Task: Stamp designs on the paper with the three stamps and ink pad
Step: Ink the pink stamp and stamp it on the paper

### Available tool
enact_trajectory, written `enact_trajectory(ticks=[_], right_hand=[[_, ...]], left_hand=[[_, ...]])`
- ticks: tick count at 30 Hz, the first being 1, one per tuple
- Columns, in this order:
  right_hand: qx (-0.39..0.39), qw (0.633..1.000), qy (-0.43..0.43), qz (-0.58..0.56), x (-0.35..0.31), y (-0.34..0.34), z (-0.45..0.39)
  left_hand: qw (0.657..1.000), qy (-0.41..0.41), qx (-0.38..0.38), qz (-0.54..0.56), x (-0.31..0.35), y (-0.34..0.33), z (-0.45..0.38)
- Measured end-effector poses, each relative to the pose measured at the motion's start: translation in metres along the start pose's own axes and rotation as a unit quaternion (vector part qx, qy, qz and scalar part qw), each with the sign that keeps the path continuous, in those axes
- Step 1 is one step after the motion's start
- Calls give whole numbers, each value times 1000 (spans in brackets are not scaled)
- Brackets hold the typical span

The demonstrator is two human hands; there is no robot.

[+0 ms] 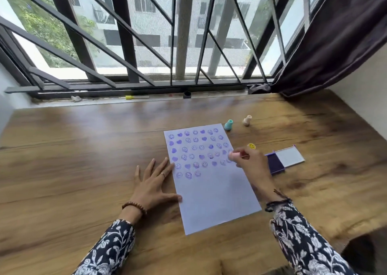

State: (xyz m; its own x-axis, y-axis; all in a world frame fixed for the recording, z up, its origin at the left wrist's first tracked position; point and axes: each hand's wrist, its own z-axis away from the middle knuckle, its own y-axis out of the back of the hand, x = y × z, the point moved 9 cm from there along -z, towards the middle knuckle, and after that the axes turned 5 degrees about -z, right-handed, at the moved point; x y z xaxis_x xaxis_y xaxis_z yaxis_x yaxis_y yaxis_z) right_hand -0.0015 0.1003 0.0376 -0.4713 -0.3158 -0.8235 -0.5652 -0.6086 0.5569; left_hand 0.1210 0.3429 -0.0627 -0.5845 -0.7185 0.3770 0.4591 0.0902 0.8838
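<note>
Head view: left hand flat, fingers spread, pressing left edge of stamped paper at frame centre. Right hand gripping pink stamp over paper's right edge. Teal stamp, cream stamp above paper; open ink pad right of hand.

1. My left hand lies flat, palm down, fingers spread and pointing away from me, thumb out to the right.
2. A ring sits on one left finger; a bead bracelet circles that wrist.
3. My right hand is raised ahead of me, fingers curled and pinched together on a pink stamp.
4. Dark bands wrap the right wrist.
5. Both forearms wear dark floral sleeves and angle inward.
</note>
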Motion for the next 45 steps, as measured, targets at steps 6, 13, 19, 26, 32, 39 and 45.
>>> enact_trajectory(ticks=[6, 13, 19, 26, 32, 39, 45], right_hand=[[27, 990, -83, -111, 58, 61, -13], [13, 954, -123, -274, 99, 105, -46], [-10, 936, -131, -325, 126, 115, -71], [-27, 938, -126, -322, 123, 95, -60], [-27, 948, -59, -312, 105, 103, -69], [-32, 959, -43, -278, 102, 105, -71], [-23, 953, -60, -297, 109, 108, -68]], left_hand=[[994, -15, 87, 57, 38, 28, -23], [987, -135, 83, 20, 221, 24, -104], [987, -140, 58, -50, 283, 6, -160], [990, -134, 23, 25, 256, -1, -164], [978, -75, 57, 188, 258, 6, -165], [991, -97, 32, 81, 268, -1, -174], [992, -102, 6, 72, 270, -4, -173]])
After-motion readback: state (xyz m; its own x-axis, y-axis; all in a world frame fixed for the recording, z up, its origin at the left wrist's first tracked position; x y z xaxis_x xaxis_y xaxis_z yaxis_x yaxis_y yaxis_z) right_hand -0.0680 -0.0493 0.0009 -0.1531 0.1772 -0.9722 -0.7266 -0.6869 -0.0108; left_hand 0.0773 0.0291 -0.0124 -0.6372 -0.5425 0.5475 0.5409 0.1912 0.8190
